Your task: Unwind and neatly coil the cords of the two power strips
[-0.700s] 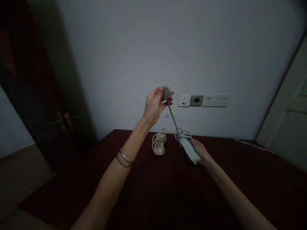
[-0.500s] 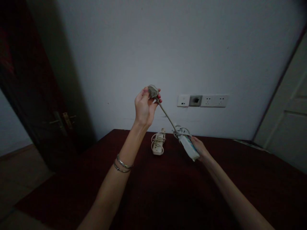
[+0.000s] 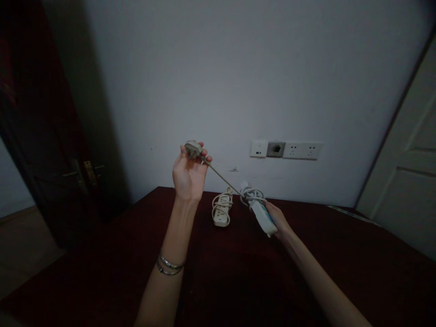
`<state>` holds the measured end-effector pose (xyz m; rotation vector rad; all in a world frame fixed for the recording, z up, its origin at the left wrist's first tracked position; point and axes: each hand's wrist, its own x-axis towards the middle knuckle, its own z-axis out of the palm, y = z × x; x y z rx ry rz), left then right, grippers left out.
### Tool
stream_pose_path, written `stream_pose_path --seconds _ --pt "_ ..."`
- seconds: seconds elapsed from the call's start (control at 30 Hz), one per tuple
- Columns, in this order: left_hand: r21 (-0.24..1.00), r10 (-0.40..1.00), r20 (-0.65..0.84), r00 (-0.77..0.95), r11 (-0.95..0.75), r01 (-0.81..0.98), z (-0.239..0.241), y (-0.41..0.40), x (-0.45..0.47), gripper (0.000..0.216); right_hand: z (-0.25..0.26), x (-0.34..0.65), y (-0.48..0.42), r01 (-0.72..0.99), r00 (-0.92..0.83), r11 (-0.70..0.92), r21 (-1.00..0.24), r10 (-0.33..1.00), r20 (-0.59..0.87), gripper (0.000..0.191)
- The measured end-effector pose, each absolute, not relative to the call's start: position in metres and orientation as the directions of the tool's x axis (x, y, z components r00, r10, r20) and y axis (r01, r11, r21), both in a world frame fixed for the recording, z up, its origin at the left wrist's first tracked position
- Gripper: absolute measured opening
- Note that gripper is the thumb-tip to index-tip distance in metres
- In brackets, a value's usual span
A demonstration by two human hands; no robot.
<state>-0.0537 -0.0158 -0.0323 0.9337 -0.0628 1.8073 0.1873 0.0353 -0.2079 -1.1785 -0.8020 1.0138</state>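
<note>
Above the tabletop's [image 3: 102, 272] far edge, your left hand [image 3: 188, 175] pinches the plug [image 3: 193, 148] in its fingertips; its cord [image 3: 223, 178] runs taut to the power strip [image 3: 260, 211] your right hand [image 3: 277, 220] seems to grip, fingers mostly hidden. A second coiled strip [image 3: 221, 210] lies just beside it

The right hand [image 3: 277, 221] is mostly hidden behind the power strip [image 3: 261, 212], and both forearms run off the bottom edge.

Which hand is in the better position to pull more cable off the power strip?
Likely the left hand: it pinches the plug, cable taut. The right hand grips the power strip.
</note>
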Motion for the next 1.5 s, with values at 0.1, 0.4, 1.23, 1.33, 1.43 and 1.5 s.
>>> stream_pose_path --seconds 0.1,0.4,1.23,1.33,1.43,1.5 --pt "0.368 0.825 0.538 -0.172 -0.413 -0.833 -0.042 0.004 -0.060 0.023 -0.205 0.178 0.032 -0.246 0.313 -0.029 -0.969 0.944 -0.108 0.026" --pt "0.532 0.926 0.378 -0.010 -0.226 -0.816 -0.071 0.064 -0.063 0.040 -0.197 0.156 0.027 -0.402 0.218 -0.199 -0.894 0.927 -0.304 0.030" --pt "0.731 0.910 0.289 0.297 -0.010 -0.682 -0.099 0.059 -0.009 0.022 -0.181 0.142 0.009 -0.533 -0.027 -0.167 -0.830 0.983 -0.181 0.014" --pt "0.675 0.930 0.243 0.275 0.041 -0.737 -0.094 0.058 -0.011 0.028 -0.185 0.140 0.007 -0.478 -0.121 -0.193 -0.857 0.981 -0.153 0.031" --pt "0.622 0.934 0.238 0.268 0.066 -0.780 -0.088 0.054 -0.016 0.026 -0.192 0.142 0.011 -0.388 -0.070 -0.142 -0.911 0.990 -0.125 0.041" --pt "0.613 0.930 0.271 0.247 0.032 -0.790 -0.084 0.048 -0.019 0.022 -0.197 0.145 0.016 -0.326 0.047 -0.077 -0.942 0.994 -0.098 0.041"
